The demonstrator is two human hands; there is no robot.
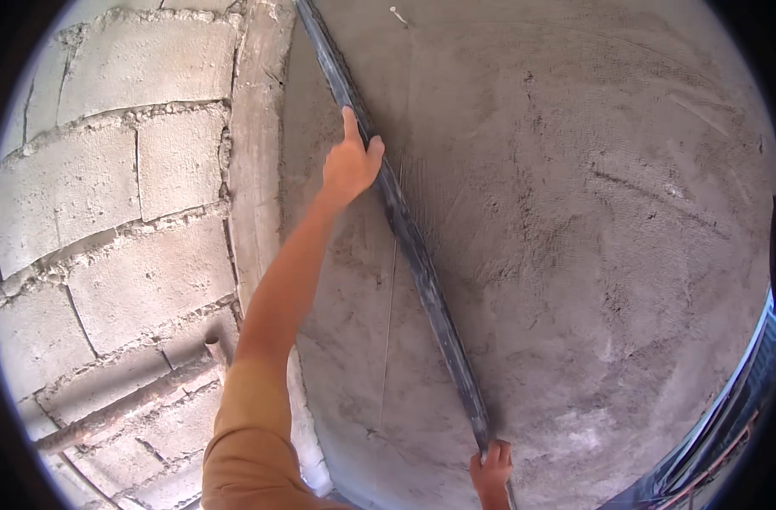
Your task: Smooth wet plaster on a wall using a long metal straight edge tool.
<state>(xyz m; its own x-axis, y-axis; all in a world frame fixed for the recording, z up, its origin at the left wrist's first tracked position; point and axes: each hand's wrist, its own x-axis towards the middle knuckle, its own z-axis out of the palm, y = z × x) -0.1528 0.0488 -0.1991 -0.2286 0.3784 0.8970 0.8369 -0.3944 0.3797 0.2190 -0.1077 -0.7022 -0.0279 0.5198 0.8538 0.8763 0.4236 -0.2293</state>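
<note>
A long dark metal straightedge (422, 272) lies diagonally against the grey plastered wall (600, 280), running from the top middle down to the lower right. My left hand (351, 161) grips it in its upper part, with the index finger stretched along its left side and the thumb at its right side. My right hand (491, 467) is wrapped round its lower part near the bottom edge of the view. A thin string or line (389, 323) runs down the plaster left of the straightedge, and a nail (396, 13) sticks out near the top.
A rough block wall (150, 59) fills the left, beside a vertical plastered corner strip (256, 153). A pipe (124, 411) with a short upright branch (214, 347) crosses the lower left. Dark and blue material (736, 408) shows at the lower right rim.
</note>
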